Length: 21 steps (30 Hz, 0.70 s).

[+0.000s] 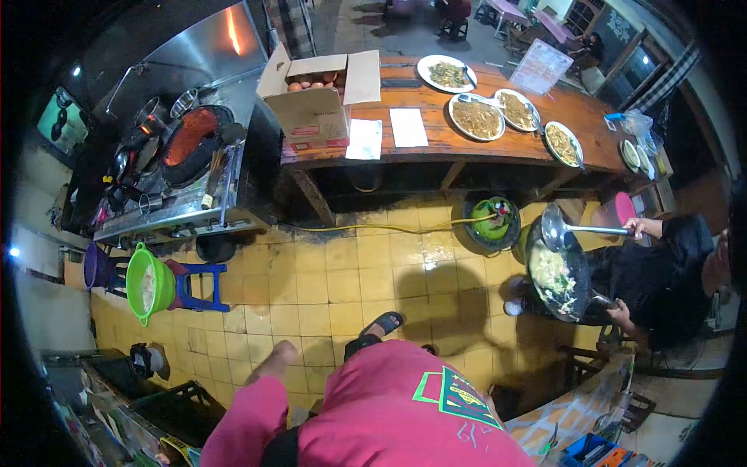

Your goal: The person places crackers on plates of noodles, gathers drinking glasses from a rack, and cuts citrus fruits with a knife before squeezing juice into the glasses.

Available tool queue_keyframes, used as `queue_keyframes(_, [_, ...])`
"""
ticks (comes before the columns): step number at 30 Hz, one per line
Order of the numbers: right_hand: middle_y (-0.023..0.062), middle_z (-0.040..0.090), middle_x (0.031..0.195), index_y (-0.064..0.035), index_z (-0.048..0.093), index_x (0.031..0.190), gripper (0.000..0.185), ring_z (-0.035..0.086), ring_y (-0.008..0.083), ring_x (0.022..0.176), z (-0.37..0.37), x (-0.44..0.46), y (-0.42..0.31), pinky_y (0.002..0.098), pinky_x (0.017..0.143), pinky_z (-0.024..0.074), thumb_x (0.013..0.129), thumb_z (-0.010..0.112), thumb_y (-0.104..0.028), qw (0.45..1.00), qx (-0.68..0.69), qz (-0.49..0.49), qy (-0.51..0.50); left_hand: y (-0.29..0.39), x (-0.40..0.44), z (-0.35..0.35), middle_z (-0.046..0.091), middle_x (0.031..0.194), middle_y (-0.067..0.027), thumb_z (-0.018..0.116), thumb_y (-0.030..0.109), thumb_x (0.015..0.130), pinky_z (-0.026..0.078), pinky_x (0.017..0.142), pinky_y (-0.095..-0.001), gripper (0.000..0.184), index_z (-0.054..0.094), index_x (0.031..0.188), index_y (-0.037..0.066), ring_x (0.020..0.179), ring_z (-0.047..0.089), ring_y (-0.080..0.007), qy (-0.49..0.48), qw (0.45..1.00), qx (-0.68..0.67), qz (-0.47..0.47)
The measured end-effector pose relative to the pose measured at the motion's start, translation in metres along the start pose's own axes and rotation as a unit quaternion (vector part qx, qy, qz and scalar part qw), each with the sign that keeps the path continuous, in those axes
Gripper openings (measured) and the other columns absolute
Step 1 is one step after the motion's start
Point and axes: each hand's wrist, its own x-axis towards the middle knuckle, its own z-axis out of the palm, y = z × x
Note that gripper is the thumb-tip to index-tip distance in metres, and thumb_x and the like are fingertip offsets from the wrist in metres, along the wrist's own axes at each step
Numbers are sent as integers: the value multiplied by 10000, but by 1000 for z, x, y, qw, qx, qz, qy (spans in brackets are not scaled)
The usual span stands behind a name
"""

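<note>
The left hand (278, 355) hangs low over the yellow tiles, reaching past its pink sleeve (253, 405); it is blurred, so I can't tell how far open it is, though I see nothing in it. The right hand is hidden from me, and I can't say what it does. Nearest the left hand, though well apart from it, stands a blue stool (206, 268), and beside that a green basket (166, 284) with something whitish inside.

The pink shirt (373, 420) carries a green-edged badge (467, 398) with yellow and red printing, and pale script-like marks under it; I can't read either. Up on the wooden counter (436, 140) sits an open carton (305, 121) of eggs (311, 81), its print and red lower band too small to make out. Two white sheets lie just beside it near the counter's edge. A sheet (542, 67) leans upright near the far edge, covered in lines of tiny, unreadable print.

Several plates (422, 75) of what look like noodles stand along the counter, with spoons resting on some. To the right, a co-worker (654, 272) in dark clothes holds a wok (580, 268) of pale and green food and a ladle (552, 227) over it. On the left, the stove (179, 222) bears a dark dish filled with red paste (191, 136).
</note>
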Motion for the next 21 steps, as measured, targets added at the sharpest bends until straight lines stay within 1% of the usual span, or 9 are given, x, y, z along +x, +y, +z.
queue_keyframes(3, [213, 657, 1071, -50, 595, 1202, 499, 633, 283, 986, -36, -30, -127, 389, 821, 504, 998, 334, -423, 998, 18, -55, 9, 27, 30, 76, 700, 881, -95, 544, 206, 817, 530, 697, -353, 240, 706, 931, 72, 754, 643, -268, 35, 908, 214, 359])
queue_keyframes(4, [180, 660, 1068, -48, 590, 1216, 502, 636, 277, 955, -25, 36, -83, 393, 823, 503, 998, 346, -429, 993, 8, -110, 32, 81, -3, 71, 706, 895, -93, 562, 211, 814, 525, 698, -354, 235, 713, 923, 68, 750, 648, -240, -54, 978, -50, 193])
queue_keyframes(5, [147, 663, 1065, -46, 585, 1230, 507, 638, 270, 923, -16, 94, -47, 398, 826, 501, 998, 358, -435, 985, -4, -164, 56, 142, -42, 62, 712, 910, -90, 580, 217, 810, 521, 699, -355, 232, 721, 914, 64, 746, 653, -211, -44, 941, -336, 15])
queue_keyframes(7, [152, 663, 1059, -45, 588, 1224, 501, 641, 248, 904, -38, 72, -84, 379, 804, 506, 1002, 355, -429, 978, 35, -204, 26, 185, -26, 104, 697, 950, -153, 583, 357, 828, 513, 759, -362, 331, 706, 966, 82, 800, 664, -259, -89, 872, -418, 237])
queue_keyframes(8, [158, 662, 1052, -44, 591, 1218, 495, 644, 225, 885, -48, 58, -100, 359, 782, 511, 1005, 353, -423, 970, 70, -233, -3, 209, -21, 113, 691, 952, -162, 581, 398, 839, 506, 761, -353, 358, 696, 1004, 102, 830, 667, -261, -22, 941, -288, 177])
queue_keyframes(11, [191, 653, 1076, -26, 588, 1217, 494, 644, 251, 878, -56, 62, -73, 369, 798, 510, 1004, 358, -408, 967, 99, -235, -9, 231, -75, 76, 694, 977, -145, 584, 406, 844, 504, 767, -350, 379, 679, 1039, 95, 863, 667, -252, 10, 959, -221, 178])
queue_keyframes(15, [267, 604, 1146, 0, 585, 1203, 541, 633, 368, 909, -58, 58, 7, 433, 853, 490, 977, 365, -439, 986, -76, -148, 24, 208, -86, 89, 597, 651, -85, 478, 265, 903, 456, 566, -338, 278, 636, 762, 85, 627, 592, -198, -44, 934, -301, 186])
queue_keyframes(18, [296, 577, 1161, 58, 587, 1136, 633, 551, 426, 1094, -73, 14, 29, 480, 953, 423, 957, 325, -489, 983, -105, -142, -41, 232, -78, 54, 595, 783, -88, 480, 277, 910, 456, 657, -346, 238, 589, 873, 69, 724, 573, -210, -141, 964, -166, 149])
queue_keyframes(21, [262, 646, 862, 48, 623, 875, 634, 609, 441, 838, -93, -28, 33, 510, 794, 461, 977, 295, -485, 986, 129, -92, 51, 312, -92, 19, 584, 941, -100, 478, 304, 935, 432, 767, -337, 276, 548, 1029, 55, 870, 553, -202, -195, 943, -169, 209])
